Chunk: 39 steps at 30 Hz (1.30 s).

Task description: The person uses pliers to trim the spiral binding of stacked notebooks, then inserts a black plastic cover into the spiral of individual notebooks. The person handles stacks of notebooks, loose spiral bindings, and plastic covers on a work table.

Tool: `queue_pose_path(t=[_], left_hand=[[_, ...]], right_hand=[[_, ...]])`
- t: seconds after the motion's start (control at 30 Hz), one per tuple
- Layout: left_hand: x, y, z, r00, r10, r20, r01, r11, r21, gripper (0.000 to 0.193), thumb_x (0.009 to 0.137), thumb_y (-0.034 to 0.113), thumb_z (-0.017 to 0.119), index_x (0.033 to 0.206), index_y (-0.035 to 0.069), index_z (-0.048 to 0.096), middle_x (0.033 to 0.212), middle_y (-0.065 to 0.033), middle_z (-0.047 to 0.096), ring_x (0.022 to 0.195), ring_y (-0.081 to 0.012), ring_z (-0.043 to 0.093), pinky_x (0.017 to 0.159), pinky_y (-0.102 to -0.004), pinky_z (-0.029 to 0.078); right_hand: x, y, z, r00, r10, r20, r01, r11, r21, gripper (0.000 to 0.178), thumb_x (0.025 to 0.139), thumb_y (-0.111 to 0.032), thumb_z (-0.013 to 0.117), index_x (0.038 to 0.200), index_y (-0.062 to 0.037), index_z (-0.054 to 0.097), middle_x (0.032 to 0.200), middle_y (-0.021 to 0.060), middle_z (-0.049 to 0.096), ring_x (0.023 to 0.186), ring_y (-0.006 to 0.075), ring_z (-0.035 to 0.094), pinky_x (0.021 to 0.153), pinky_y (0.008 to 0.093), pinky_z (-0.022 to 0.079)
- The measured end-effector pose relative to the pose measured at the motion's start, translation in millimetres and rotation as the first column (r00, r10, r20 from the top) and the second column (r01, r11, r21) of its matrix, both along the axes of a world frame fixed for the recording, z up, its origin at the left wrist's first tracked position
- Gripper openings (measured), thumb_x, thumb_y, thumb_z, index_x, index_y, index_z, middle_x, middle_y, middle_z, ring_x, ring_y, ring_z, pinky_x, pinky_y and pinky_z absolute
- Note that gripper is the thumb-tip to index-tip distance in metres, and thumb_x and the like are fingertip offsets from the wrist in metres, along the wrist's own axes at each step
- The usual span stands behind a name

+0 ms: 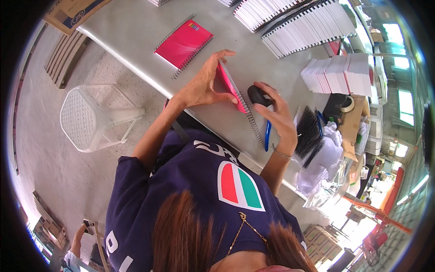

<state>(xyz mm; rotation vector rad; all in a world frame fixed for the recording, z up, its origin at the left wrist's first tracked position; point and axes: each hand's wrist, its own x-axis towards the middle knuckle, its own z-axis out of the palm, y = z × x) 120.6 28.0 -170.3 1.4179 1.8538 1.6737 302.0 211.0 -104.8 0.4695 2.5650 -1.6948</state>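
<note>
My left hand (209,84) grips a pink spiral notebook (232,85) between thumb and fingers, tilted up on its edge above the table. Along its right side runs a metal spiral coil (253,126), whose loose end sticks out past the cover toward my body. My right hand (280,111) curls around a rounded black object (258,96) close beside the coil; its exact kind is hard to make out. Blue handles of a tool (268,135) lie just below that hand. Another pink spiral notebook (185,44) rests flat on the table, beyond my left hand.
Stacks of coil-bound books (308,28) fill the far right of the grey table (136,34). Nearer stand a pile of white pages (337,72), a bundle of black coils (310,136) and crumpled white plastic (324,156). On the floor at left is a white stool (97,113).
</note>
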Motion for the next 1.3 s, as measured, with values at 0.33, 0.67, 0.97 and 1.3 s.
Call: queue_pose_path(t=[0.33, 0.67, 0.97, 1.3], left_hand=[[-0.9, -1.2, 1.9, 0.998, -0.011, 0.069, 0.013, 1.0, -0.025, 0.116, 0.059, 0.036, 0.097, 0.149, 0.011, 0.029, 0.141, -0.0127, 0.04, 0.124, -0.0286, 0.047, 0.107, -0.0435, 0.04], [-2.4, 2.6, 0.6, 0.99, -0.06, 0.125, 0.057, 0.998, 0.025, 0.117, 0.057, 0.032, 0.098, 0.149, 0.011, 0.029, 0.142, -0.012, 0.04, 0.125, -0.0289, 0.046, 0.106, -0.0421, 0.041], [1.4, 1.1, 5.8, 0.992, -0.075, 0.097, 0.081, 0.995, -0.058, 0.117, 0.059, 0.032, 0.097, 0.15, 0.011, 0.027, 0.14, -0.0128, 0.04, 0.123, -0.028, 0.046, 0.106, -0.0423, 0.04], [-3.4, 2.2, 2.4, 0.971, -0.127, 0.202, 0.132, 0.991, -0.013, 0.117, 0.06, 0.03, 0.098, 0.15, 0.011, 0.027, 0.128, -0.0151, 0.042, 0.123, -0.027, 0.046, 0.105, -0.0405, 0.038]], right_hand=[[1.3, -20.2, 23.3, 0.995, -0.045, -0.089, 0.013, 0.945, -0.327, 0.074, 0.077, -0.018, 0.084, 0.141, 0.0018, 0.053, 0.152, 0.0154, 0.043, 0.138, 0.0225, 0.043, 0.114, 0.0346, 0.032], [-3.3, -12.7, 30.1, 0.994, 0.028, -0.109, -0.084, 0.827, -0.556, 0.076, 0.075, -0.016, 0.086, 0.139, 0.0086, 0.052, 0.147, 0.0159, 0.048, 0.134, 0.0223, 0.048, 0.113, 0.0371, 0.034], [-19.9, 1.1, 11.8, 0.956, 0.051, -0.288, -0.22, 0.775, -0.592, 0.068, 0.087, -0.015, 0.076, 0.145, 0.0043, 0.046, 0.138, 0.0137, 0.057, 0.126, 0.0202, 0.054, 0.109, 0.0328, 0.039], [-25.0, -12.0, 39.4, 0.972, 0.205, -0.111, -0.232, 0.893, -0.385, 0.074, 0.082, -0.017, 0.081, 0.145, 0.0027, 0.047, 0.135, 0.0099, 0.057, 0.125, 0.0185, 0.054, 0.107, 0.0328, 0.041]])
